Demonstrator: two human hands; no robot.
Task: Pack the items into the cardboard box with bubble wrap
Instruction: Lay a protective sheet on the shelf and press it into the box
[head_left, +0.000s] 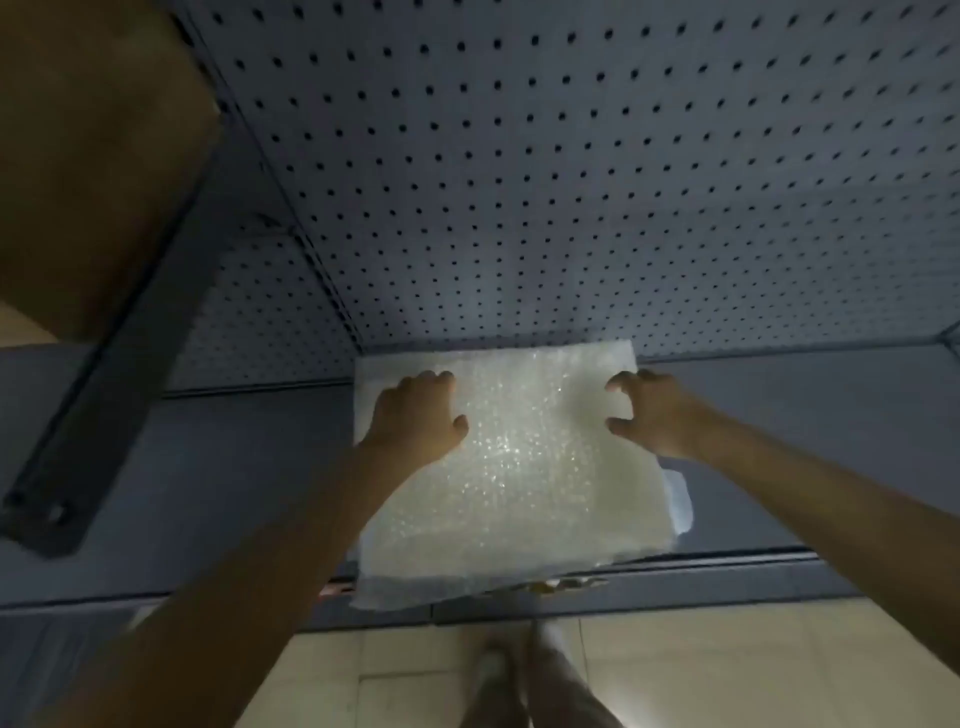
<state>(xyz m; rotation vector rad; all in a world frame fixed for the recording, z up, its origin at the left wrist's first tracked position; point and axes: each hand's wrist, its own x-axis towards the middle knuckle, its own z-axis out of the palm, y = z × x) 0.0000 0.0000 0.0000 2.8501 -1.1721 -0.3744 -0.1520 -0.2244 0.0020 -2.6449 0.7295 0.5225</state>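
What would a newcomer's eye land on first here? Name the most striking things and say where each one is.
The bright bubble wrap stands out first, a pale stack lying mid-frame on the dark grey shelf, its near edge hanging over the front. The left hand rests on its left part, fingers curled, and the right hand reaches over its right edge with fingers spread. Behind rises a perforated back panel, and a brown cardboard box fills the upper left.

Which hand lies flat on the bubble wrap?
The left hand lies palm down on the bubble wrap; the right hand is arched, only fingertips reaching the sheet.
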